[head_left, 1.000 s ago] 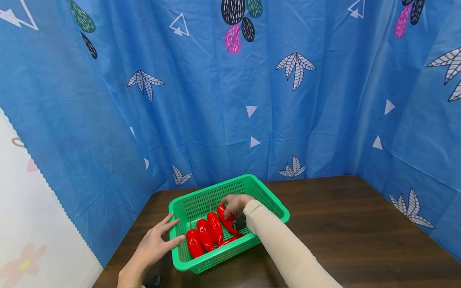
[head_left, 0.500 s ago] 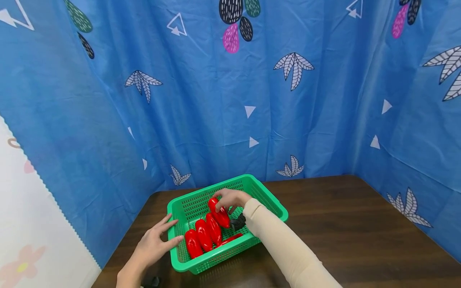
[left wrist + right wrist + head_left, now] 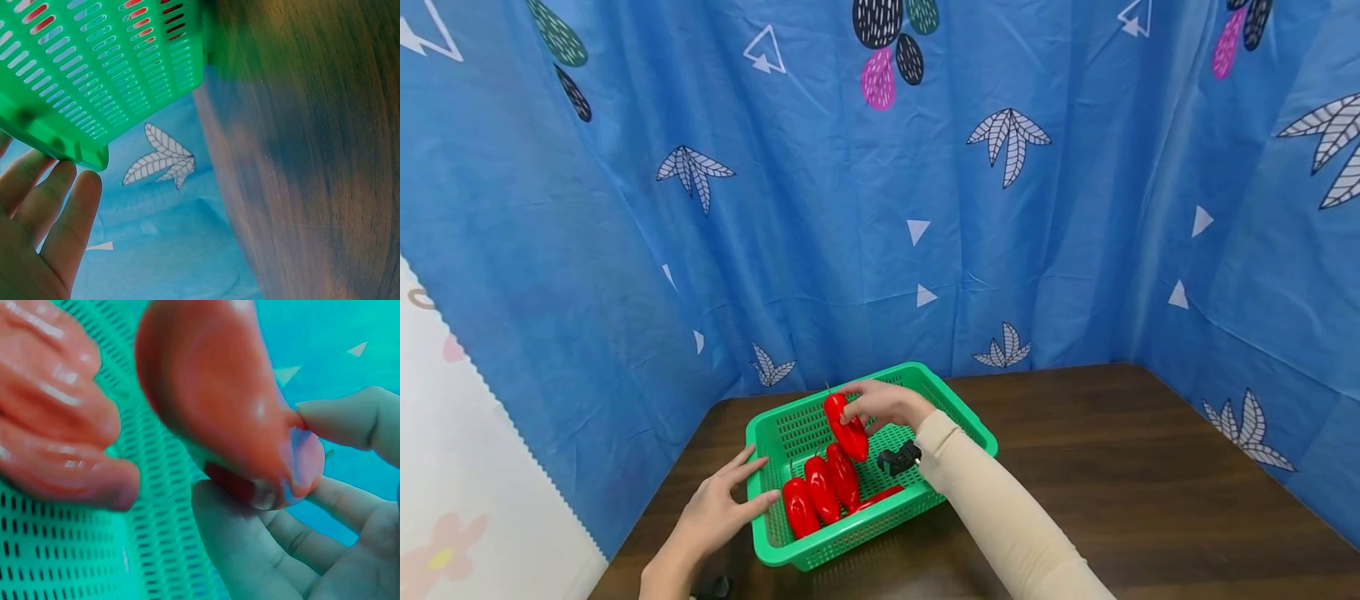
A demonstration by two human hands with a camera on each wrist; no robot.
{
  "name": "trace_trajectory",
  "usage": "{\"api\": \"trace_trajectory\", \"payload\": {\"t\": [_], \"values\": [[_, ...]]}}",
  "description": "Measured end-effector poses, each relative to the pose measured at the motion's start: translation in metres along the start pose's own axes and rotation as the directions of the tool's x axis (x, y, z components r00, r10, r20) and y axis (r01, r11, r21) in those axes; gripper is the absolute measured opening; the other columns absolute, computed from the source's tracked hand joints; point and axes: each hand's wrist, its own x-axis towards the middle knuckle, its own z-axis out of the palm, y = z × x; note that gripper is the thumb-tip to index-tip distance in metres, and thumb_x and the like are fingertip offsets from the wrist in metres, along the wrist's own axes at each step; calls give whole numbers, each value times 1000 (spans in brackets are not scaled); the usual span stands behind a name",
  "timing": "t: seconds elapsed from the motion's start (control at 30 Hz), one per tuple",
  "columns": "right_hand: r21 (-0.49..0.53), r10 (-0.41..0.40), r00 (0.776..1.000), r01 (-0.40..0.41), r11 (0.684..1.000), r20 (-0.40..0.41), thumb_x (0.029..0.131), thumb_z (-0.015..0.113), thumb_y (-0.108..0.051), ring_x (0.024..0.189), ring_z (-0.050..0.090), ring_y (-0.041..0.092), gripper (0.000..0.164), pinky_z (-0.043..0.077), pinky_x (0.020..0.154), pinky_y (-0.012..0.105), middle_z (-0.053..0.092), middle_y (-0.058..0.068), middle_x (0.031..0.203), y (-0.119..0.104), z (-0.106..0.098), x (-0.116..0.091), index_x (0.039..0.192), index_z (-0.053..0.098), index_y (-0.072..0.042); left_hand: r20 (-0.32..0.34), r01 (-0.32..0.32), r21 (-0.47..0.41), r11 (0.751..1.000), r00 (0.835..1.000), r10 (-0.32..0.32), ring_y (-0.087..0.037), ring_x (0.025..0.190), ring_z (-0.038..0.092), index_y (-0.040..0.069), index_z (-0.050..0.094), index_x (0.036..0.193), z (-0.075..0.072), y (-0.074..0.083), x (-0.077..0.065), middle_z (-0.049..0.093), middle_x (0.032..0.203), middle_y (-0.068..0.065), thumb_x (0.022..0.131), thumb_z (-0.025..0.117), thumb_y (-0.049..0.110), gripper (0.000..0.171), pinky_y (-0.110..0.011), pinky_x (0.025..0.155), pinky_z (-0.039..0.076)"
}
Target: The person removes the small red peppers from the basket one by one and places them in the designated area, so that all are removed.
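A green plastic basket (image 3: 778,555) with slotted walls stands on the table. My right hand (image 3: 883,402) pinches a glossy red pepper (image 3: 847,429) between thumb and fingers, raised and tilted over the basket's inside. Its thin stem points up toward the back rim. In the right wrist view the held pepper (image 3: 209,375) fills the middle, thumb and fingers around one end. Several more red peppers (image 3: 801,508) lie side by side at the basket's left, one partly behind the front wall. My left hand (image 3: 718,507) rests at the left rim, its fingers (image 3: 75,215) extended and spread.
The brown wooden table (image 3: 1097,467) extends to the right of the basket. A blue patterned curtain (image 3: 820,217) hangs behind and at both sides. A black wrist device (image 3: 901,458) sits under the right sleeve (image 3: 1000,512).
My right hand has lifted the red pepper from among the others, up and to the left toward the back rim. The left hand stays at the basket's left rim.
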Motion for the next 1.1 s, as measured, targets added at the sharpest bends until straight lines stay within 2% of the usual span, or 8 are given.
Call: {"api": "trace_trajectory", "payload": {"t": [0.2, 0.5, 0.7, 1.1], "values": [[38, -43, 999, 43, 998, 9, 87, 69, -11, 85, 70, 26, 65, 62, 78, 45, 67, 12, 114, -11, 3, -11, 148, 47, -13, -8, -7, 11, 1000, 1000, 7, -47, 144, 38, 12, 56, 144, 1, 0, 1, 35, 162, -15, 87, 73, 51, 71, -64, 104, 44], [90, -107, 994, 107, 990, 6, 88, 69, -10, 90, 70, 25, 66, 62, 78, 44, 66, 13, 117, -24, 9, -38, 149, 45, -10, -12, -23, 9, 1000, 1000, 23, -47, 144, 37, 12, 56, 144, 1, 1, 1, 34, 162, -15, 88, 73, 50, 70, -64, 104, 44], [104, -159, 986, 162, 981, -39, 83, 72, -10, 98, 66, 27, 69, 63, 77, 44, 62, 15, 121, -29, 9, -55, 147, 46, -9, -5, -17, 9, 1000, 1000, 17, -48, 145, 35, 12, 55, 145, 0, 0, 0, 33, 162, -15, 88, 72, 50, 71, -65, 105, 43], [161, -201, 973, 218, 963, -113, 89, 67, -14, 97, 66, 24, 65, 62, 80, 42, 63, 15, 117, -11, 0, -86, 150, 43, -9, -6, -26, 13, 1000, 1000, 26, -48, 144, 36, 12, 54, 146, 0, -2, -1, 33, 163, -15, 89, 72, 52, 72, -64, 103, 45]]}}
